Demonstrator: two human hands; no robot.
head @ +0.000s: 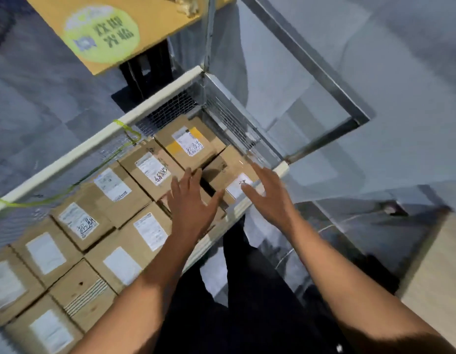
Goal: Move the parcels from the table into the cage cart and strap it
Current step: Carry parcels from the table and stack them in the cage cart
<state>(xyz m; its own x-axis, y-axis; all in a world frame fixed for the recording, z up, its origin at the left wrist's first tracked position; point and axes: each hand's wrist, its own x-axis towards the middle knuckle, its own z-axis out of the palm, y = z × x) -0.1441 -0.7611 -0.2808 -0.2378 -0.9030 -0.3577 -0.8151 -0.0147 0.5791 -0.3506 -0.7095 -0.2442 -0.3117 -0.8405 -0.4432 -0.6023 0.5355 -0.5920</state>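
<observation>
Cardboard parcels (pixel 112 221) lie packed in the cage cart (pixel 99 141), both hands empty with fingers spread, left hand (pixel 191 203) and right hand (pixel 267 195) above the last parcel (pixel 234 175), which sits askew and may jam or tip.

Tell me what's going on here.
A person is loading cardboard parcels into a mesh cage cart, which is packed with labelled boxes. The left hand and right hand are both open with fingers spread over the corner parcel at the cart's near end, and neither holds anything. A yellow-green strap lies along the far rail, not yet across the load.
</observation>
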